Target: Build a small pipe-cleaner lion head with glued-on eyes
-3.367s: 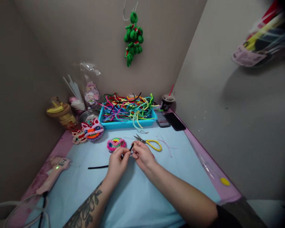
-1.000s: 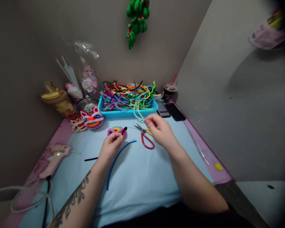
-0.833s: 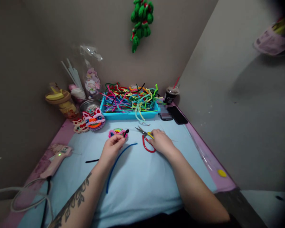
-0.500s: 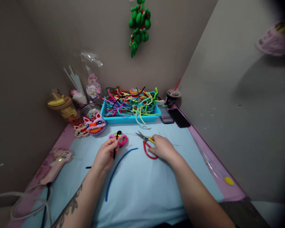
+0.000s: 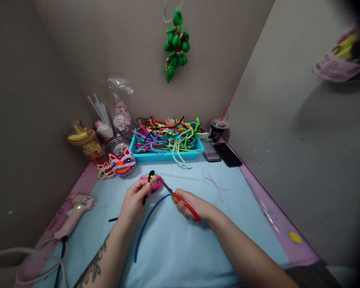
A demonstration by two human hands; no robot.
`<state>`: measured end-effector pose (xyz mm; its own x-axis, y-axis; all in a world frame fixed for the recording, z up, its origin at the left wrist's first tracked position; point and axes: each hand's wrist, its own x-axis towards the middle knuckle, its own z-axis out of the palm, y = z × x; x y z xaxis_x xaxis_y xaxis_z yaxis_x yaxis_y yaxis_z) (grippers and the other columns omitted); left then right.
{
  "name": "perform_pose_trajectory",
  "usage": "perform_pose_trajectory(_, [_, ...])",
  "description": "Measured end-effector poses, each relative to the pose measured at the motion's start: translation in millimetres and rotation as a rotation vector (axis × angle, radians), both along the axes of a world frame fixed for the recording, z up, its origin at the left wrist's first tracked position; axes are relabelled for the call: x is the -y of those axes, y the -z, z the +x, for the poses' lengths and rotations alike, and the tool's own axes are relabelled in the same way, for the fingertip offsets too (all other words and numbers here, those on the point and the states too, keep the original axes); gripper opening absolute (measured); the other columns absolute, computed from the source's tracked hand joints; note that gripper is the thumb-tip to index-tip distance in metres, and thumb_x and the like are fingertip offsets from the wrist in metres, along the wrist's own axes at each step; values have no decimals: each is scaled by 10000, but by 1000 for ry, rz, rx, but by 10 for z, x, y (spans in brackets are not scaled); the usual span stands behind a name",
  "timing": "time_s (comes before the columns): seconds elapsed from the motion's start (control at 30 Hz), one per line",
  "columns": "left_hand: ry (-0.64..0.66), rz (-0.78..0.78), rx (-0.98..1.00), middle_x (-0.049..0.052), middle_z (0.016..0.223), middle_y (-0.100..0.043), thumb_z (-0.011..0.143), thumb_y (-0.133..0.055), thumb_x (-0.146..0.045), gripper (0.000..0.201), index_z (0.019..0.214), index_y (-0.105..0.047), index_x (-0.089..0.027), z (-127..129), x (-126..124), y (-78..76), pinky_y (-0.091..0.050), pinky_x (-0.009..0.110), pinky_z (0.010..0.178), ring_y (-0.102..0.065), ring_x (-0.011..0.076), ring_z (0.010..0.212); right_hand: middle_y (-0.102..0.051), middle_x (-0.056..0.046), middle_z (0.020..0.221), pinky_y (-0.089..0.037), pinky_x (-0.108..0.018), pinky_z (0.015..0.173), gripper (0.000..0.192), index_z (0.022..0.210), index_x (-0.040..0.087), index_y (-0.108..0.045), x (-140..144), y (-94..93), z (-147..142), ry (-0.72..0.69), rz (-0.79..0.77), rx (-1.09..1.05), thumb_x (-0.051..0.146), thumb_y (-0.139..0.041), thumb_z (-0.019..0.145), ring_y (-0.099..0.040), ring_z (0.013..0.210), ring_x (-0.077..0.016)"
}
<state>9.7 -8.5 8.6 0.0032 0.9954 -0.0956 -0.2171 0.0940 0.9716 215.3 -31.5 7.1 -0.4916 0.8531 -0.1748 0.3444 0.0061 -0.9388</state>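
Observation:
My left hand (image 5: pixel 134 201) pinches a short black pipe cleaner (image 5: pixel 147 183) with a curled top, held upright just in front of a small round pink craft piece (image 5: pixel 154 183) on the light blue table mat (image 5: pixel 180 248). My right hand (image 5: pixel 195 205) grips red and yellow scissors (image 5: pixel 180 200), their blades pointing up and left toward the black pipe cleaner, tips close to it. A long blue pipe cleaner (image 5: pixel 146 224) lies on the mat below both hands.
A turquoise tray (image 5: pixel 165 155) heaped with coloured pipe cleaners stands at the back, with a drink cup (image 5: pixel 217 129) and dark phone (image 5: pixel 229 155) to its right. Lion-face crafts (image 5: pixel 121 164) sit back left. A pink glue gun (image 5: pixel 75 211) lies at the left edge.
My right hand has picked the scissors up off the mat and brought them left toward the black pipe cleaner. My left hand stays put, holding it upright.

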Motion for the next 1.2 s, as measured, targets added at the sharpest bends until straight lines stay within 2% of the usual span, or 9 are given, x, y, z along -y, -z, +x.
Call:
perform_pose_trajectory(0.1, [21,6,-29,-37,519,-475,690,-698,-350,230,636,-572,-165,3,17,-14,-268,241,521,-388,93,510,-435,55,647,-331,-197,522,130,746,208,-367,17,-36,-78,-9,123,51,203,-497,748,-371,550,-79])
perform_pose_trajectory(0.2, [46,11,-102,-38,526,-475,664,-708,-362,226,675,-604,-162,30,31,-33,-269,241,521,-390,94,510,-455,41,685,-350,-219,561,162,766,205,-368,22,-74,-107,10,161,73,241,-525,754,-403,589,-94])
perform_pose_trajectory(0.43, [124,43,-257,-32,531,-473,643,-693,-390,256,662,-613,-147,79,64,-76,-276,246,528,-379,100,513,-443,56,646,-346,-218,557,202,775,206,-374,0,-49,-127,52,124,79,299,-553,766,-389,551,-90])
perform_pose_trajectory(0.8, [117,90,-300,-30,528,-477,653,-687,-362,216,623,-621,-158,83,62,-106,-301,253,533,-401,110,513,-500,49,599,-347,-215,535,360,686,198,-405,8,-182,-126,111,-9,-5,470,-640,712,-420,544,-90])
perform_pose_trajectory(0.97, [48,177,-372,18,634,-588,687,-682,-358,191,708,-669,-168,82,67,-73,-381,280,590,-514,159,593,-487,56,586,-337,-216,528,392,682,201,-407,-8,-157,-118,149,-28,-15,502,-657,692,-408,534,-89])
perform_pose_trajectory(1.1, [-99,399,-611,61,867,-671,735,-653,-324,217,919,-687,-214,20,47,-56,-442,325,734,-593,218,789,-462,62,566,-313,-207,502,387,679,203,-404,-26,-145,-64,224,-5,34,498,-655,697,-391,531,-91])
perform_pose_trajectory(1.2, [-183,531,-792,79,963,-665,769,-618,-325,216,950,-661,-216,-63,29,-125,-431,373,857,-585,251,937,-440,67,550,-306,-210,501,385,654,207,-376,-75,-204,-10,305,44,83,479,-646,700,-383,528,-91])
